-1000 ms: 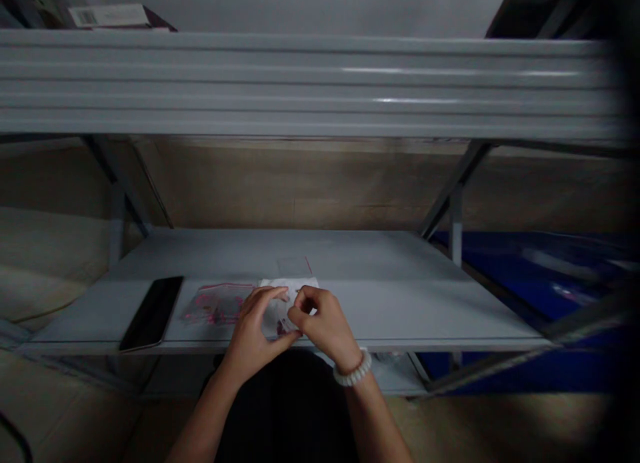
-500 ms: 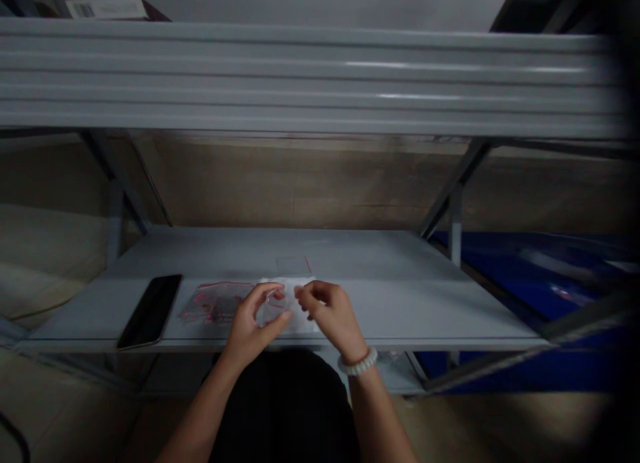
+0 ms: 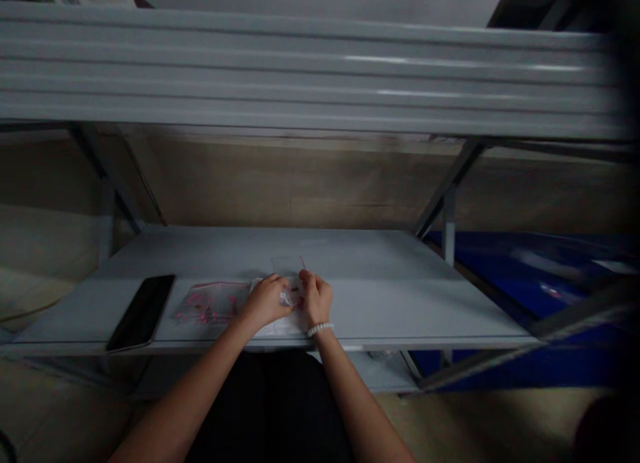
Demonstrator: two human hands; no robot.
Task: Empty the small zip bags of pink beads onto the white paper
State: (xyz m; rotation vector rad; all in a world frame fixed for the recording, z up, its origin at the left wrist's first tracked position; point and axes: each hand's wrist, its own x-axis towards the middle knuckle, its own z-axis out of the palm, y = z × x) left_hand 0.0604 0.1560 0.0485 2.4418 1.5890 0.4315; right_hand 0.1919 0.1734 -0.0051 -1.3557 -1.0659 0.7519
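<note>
My left hand [image 3: 267, 300] is closed on a small clear zip bag [image 3: 287, 296], holding it low over the shelf board. Close beside it, my right hand [image 3: 317, 298] has its fingers curled together; what they grip is too small and dim to make out. Small reddish bits show between the two hands. Under them lies a white sheet [image 3: 283, 326]. Just beyond my fingertips another flat clear bag [image 3: 285, 264] with a red edge rests on the board. Left of my left hand are clear bags with red strips and small pink-red pieces [image 3: 207, 304].
A black phone [image 3: 142, 312] lies near the left end of the grey shelf board [image 3: 400, 296]. Overhead, a ribbed shelf edge [image 3: 300, 76] crosses the view. Slanted metal braces [image 3: 450, 190] stand at both sides. A blue surface [image 3: 500, 276] is at the right.
My hands have come closer together over the white sheet. My left hand has turned knuckles-up, and my right hand has moved in beside the bag. The view has shifted slightly.
</note>
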